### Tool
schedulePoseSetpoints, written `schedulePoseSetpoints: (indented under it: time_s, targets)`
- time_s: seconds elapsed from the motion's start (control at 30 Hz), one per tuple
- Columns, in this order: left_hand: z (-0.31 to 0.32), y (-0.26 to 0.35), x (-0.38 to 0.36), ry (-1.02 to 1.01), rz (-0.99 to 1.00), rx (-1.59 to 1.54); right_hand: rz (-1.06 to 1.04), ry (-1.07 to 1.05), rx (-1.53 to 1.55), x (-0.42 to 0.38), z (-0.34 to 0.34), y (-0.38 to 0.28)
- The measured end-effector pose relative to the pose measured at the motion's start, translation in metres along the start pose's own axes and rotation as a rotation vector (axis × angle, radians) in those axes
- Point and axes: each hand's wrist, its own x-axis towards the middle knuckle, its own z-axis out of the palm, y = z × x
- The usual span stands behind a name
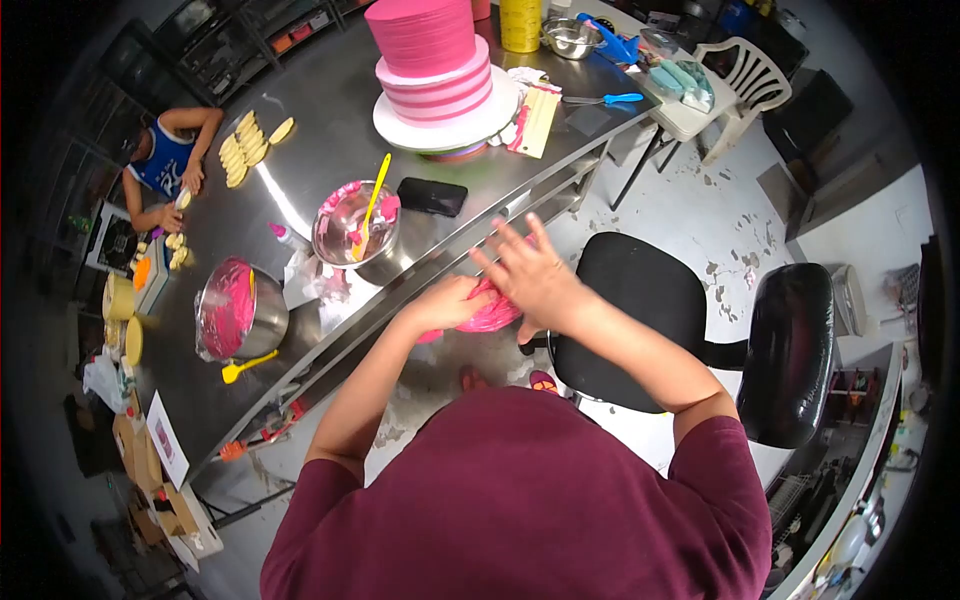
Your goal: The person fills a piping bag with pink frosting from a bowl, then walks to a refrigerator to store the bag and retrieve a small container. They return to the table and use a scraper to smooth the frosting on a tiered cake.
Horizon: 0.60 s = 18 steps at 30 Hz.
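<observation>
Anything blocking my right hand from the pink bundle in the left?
Nothing visible does. The right hand is spread over the pink bundle, which the left hand holds. The metal table and black chair seat lie to either side, not between. Whether the right palm touches it is hidden.

We bend both bare forearms (640, 345) inward, our bare left hand (447, 303) curled, our bare right hand (540, 280) just beside it with fingers (509, 240) spread wide.
</observation>
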Motion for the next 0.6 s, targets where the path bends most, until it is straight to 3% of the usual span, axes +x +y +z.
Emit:
schedulePoseSetpoints:
  time_s: [0.1, 0.13, 0.23, 0.27, 0.37, 0.47, 0.6]
  targets:
    - [-0.006, 0.007, 0.001, -0.034, -0.035, -0.265, 0.063, 0.075, 0.091, 0.008, 0.027, -0.013]
    - [-0.006, 0.006, -0.001, -0.008, -0.022, -0.353, 0.104, 0.331, 0.124, 0.012, 0.038, -0.016]
    - [-0.017, 0.016, -0.016, -0.042, -0.044, -0.236, 0.109, 0.106, 0.206, 0.012, 0.045, -0.018]
    - [-0.016, 0.013, -0.02, -0.083, -0.073, -0.211, 0.101, 0.161, 0.234, 0.012, 0.047, -0.019]
    - [-0.01, 0.015, -0.031, 0.07, 0.015, 0.111, -0.003, 0.161, 0.231, 0.015, 0.053, -0.019]
    - [-0.01, 0.028, -0.037, 0.126, -0.064, 0.279, -0.005, -0.093, 0.245, 0.023, 0.047, -0.023]
    - [-0.007, 0.033, -0.04, 0.206, -0.145, 0.394, 0.023, -0.067, 0.185, 0.031, 0.042, -0.03]
